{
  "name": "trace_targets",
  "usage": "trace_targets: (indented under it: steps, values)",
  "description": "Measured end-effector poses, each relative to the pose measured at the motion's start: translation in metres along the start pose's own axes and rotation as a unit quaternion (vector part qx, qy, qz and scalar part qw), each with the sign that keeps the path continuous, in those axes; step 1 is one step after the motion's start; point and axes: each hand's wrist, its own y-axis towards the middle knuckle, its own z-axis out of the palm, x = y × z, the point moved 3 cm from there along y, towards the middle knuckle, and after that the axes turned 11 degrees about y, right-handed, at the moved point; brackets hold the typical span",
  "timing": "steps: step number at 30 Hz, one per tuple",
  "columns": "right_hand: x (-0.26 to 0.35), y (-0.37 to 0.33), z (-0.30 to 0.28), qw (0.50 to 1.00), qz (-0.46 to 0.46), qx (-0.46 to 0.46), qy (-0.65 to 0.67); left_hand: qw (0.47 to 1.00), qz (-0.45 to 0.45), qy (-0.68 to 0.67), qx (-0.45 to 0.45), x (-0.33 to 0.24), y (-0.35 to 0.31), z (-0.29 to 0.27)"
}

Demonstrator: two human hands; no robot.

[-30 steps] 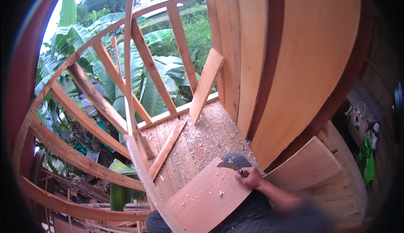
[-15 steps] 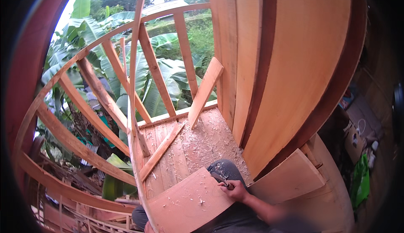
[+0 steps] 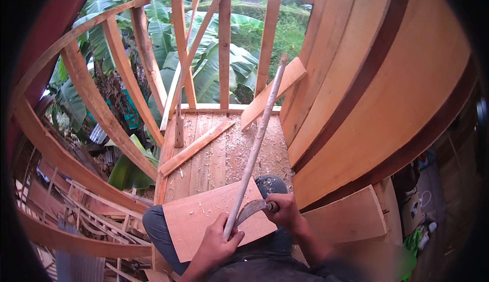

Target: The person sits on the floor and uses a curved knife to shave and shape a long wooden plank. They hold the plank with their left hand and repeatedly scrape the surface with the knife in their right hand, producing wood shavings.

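My left hand [image 3: 218, 244] is closed round the lower part of a long, thin wooden stick [image 3: 263, 126], which slants up and away to the right. My right hand [image 3: 286, 211] grips the short handle of a sickle, its curved blade [image 3: 249, 210] against or just beside the stick above my left fingers; exact contact is hard to tell. Across my lap lies a flat wooden board [image 3: 188, 221] with a few shavings on it, beneath both hands.
Wood shavings cover the plank floor [image 3: 204, 167]. A loose batten [image 3: 196, 147] lies there, and a short plank [image 3: 275, 93] leans by the right panel wall [image 3: 377, 103]. A slatted wooden railing [image 3: 224, 52] curves round the front and left. Another board [image 3: 346, 216] rests at my right.
The stick has swung from upright at the left to slanting over the board. My left hand has come fully into view, and the sickle is now at the stick. The view has shifted.
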Motion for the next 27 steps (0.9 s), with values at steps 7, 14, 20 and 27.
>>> trace_targets:
  steps: [7,14,20,27]
  values:
    - [-0.016,0.015,-0.055,0.959,0.069,-0.154,-0.226,0.993,-0.031,0.110,0.037,0.007,0.003,0.000]
    - [-0.004,0.005,-0.034,0.971,0.066,-0.025,-0.228,0.995,-0.038,0.028,0.087,0.029,0.009,0.006]
    - [-0.004,0.029,-0.063,0.942,0.049,-0.092,-0.319,0.994,-0.038,0.064,0.085,0.019,0.021,0.001]
    - [0.014,0.017,-0.027,0.955,0.039,0.028,-0.293,0.994,-0.050,0.017,0.099,0.011,0.018,-0.005]
